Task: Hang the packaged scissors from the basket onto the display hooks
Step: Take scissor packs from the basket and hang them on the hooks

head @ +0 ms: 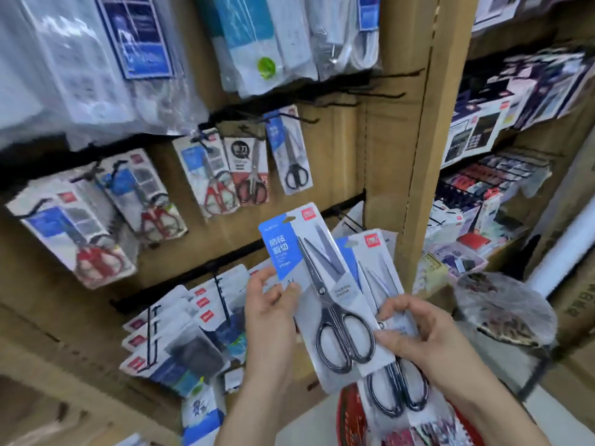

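In the head view, two packaged scissors are held up in front of a brown display board. The front pack (325, 284) is near upright and leans slightly. Its long axis runs from upper left to lower right, with the blade tips up toward the board and the black handle loops down toward the person. The left hand (270, 313) pinches its left edge about halfway down, thumb on the face of the card and the fingers (257, 281) curled behind.

The rear pack (376, 262) lies behind and to the right at much the same tilt, tips up and handles low over the red basket (349, 413). The right hand (415, 339) grips it round the middle, its fingers arched over the card and touching the front pack's right edge beside the loops.

Bare black display hooks (386, 95) stick out well above both packs. A hanging pack (293, 152) of black-handled scissors sits to their lower left.
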`<state>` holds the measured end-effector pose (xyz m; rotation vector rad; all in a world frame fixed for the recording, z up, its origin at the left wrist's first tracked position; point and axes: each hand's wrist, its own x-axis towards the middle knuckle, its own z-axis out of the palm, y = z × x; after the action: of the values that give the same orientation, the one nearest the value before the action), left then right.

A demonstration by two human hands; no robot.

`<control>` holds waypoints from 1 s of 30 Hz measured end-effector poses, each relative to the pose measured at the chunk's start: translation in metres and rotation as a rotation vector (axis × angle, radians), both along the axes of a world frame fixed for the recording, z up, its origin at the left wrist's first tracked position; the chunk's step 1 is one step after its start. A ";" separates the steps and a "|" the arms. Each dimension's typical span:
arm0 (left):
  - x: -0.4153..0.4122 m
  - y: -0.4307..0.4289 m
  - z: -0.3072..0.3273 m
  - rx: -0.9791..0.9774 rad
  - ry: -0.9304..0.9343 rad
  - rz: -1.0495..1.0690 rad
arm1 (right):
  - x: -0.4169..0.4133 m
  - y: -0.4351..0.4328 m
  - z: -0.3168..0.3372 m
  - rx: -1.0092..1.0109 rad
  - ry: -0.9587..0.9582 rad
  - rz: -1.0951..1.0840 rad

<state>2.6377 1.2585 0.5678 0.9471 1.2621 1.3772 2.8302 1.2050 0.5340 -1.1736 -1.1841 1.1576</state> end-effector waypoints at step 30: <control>-0.040 0.112 0.061 0.251 0.454 -0.465 | -0.085 0.091 0.000 0.118 0.198 -0.543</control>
<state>2.5974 1.3710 0.6289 1.6805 1.1017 0.9916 2.7455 1.2964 0.5338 -1.1632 -0.7089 0.7573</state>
